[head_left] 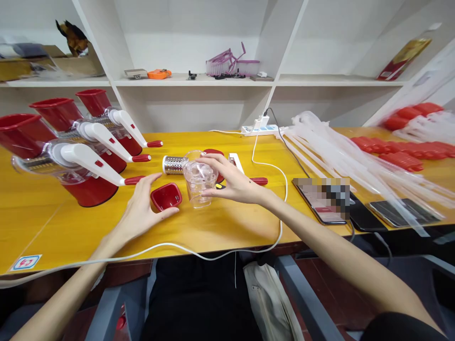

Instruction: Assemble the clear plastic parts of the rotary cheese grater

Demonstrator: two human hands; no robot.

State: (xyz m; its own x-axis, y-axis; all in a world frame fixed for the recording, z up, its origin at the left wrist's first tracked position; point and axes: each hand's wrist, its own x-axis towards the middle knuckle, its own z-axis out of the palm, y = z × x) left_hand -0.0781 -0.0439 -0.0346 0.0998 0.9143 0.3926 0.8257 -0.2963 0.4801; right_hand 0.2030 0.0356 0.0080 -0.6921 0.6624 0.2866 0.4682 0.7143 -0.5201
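Centre frame, L to R: left hand [140,208], fingers spread, cups a small red plastic cup [166,196], w/ no firm grip apparent. Just right, right hand [232,182] clasps an upright clear plastic housing [199,182]; steel grater drum [174,165] lies crosswise behind, nearer the right.

You've a clear plastic cup [199,183] standing upright on the yellow table [227,222], a small red cap [166,196] lying just beside it
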